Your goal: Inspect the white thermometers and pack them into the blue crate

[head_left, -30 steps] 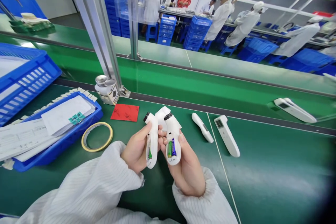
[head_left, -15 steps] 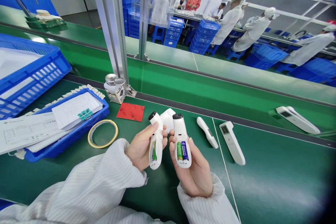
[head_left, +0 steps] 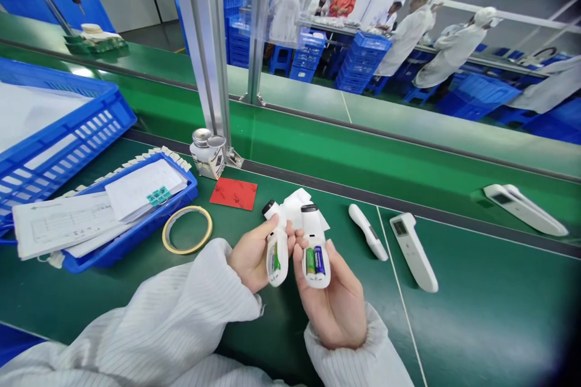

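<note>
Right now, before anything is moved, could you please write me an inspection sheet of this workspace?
Surface: green mat, next to a green conveyor belt.
Job's things: left thermometer and right thermometer, white, backs open, batteries showing.
Clutter: slim thermometer, display thermometer, tape ring, red card, blue tray with papers, blue crate, small bottle.
Grippers: left hand holds the left thermometer; right hand holds the right thermometer.
Cables: nothing seen.
Surroundings: aluminium post, people in white coats at benches beyond.
</note>
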A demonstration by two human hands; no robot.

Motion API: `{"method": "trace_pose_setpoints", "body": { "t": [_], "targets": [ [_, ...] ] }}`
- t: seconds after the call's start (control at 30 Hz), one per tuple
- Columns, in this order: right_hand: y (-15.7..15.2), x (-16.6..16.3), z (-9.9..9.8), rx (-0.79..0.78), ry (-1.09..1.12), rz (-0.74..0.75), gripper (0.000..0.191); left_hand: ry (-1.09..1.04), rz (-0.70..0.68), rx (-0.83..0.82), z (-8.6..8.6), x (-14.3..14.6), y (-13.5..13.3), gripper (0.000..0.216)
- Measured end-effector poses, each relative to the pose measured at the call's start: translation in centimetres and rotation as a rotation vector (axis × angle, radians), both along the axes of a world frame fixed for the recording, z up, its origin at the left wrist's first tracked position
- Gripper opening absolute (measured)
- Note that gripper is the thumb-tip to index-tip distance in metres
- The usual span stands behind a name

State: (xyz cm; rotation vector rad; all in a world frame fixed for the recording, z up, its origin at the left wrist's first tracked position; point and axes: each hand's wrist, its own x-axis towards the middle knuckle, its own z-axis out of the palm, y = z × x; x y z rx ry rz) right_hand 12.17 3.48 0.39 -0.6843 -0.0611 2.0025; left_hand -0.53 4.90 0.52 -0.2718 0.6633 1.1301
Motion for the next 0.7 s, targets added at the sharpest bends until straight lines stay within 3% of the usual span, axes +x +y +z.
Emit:
{"method": "trace_pose_setpoints", "body": {
  "t": [0.1, 0.27, 0.47, 0.7],
  "targets": [
    [-0.2, 0.7, -0.1, 0.126, -0.002, 0.113, 0.029, 0.180, -0.007, 0.183, -0.2, 0.2, -0.5, 0.014],
    [-0.4, 1.3, 0.0, 0.370, -0.135, 0.109, 0.031, 0.681, -0.028, 0.588, 0.7, 0.6, -1.7, 0.047],
    [-0.6, 0.9, 0.4, 0.472, -0.195, 0.133, 0.029, 0.862, -0.015, 0.635, 1.4, 0.7, -2.2, 0.052],
    [-0.4, 1.0, 0.4, 0.418, -0.226, 0.187, 0.040, 0.766, -0.021, 0.637, 1.3, 0.6, -2.2, 0.052]
  ]
}}
